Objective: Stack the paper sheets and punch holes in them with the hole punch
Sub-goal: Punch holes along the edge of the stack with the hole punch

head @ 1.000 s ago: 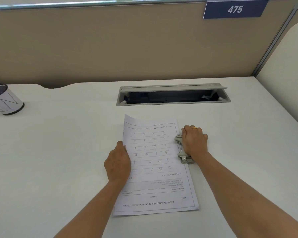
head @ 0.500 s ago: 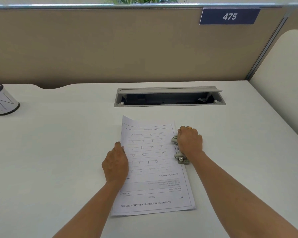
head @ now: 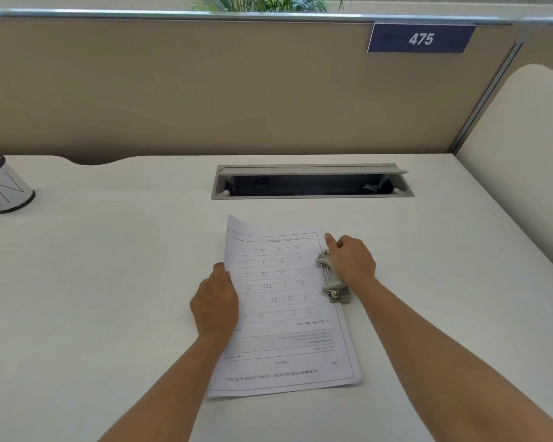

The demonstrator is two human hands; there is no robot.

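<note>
Right hand (head: 351, 263): centre-right of frame, curled over the punch (head: 331, 277) from its outer side, one finger stretched toward the far end; clamped on the tool.
Left hand (head: 216, 303): centre of frame, fingers fairly straight and together, pressing down the sheets' left edge.
Punch: grey, lying along the right long edge of the sheets (head: 284, 314), its mouth seemingly over that edge; how deep the paper sits inside cannot be told.
Sheets: printed worksheet on top, flat on the desk (head: 109, 282) at lower centre, far left corner curling up; the number of sheets is unclear.
Step in hand: likely seating the edge and pressing the lever.
Doing it well: push the stack fully into the slot, square the edges, hold the paper flat with the left hand, then press straight down with the palm so the punch does not skid or tilt.
Around: cable tray (head: 310, 181) at upper centre; cup (head: 4, 189) at the left edge.
</note>
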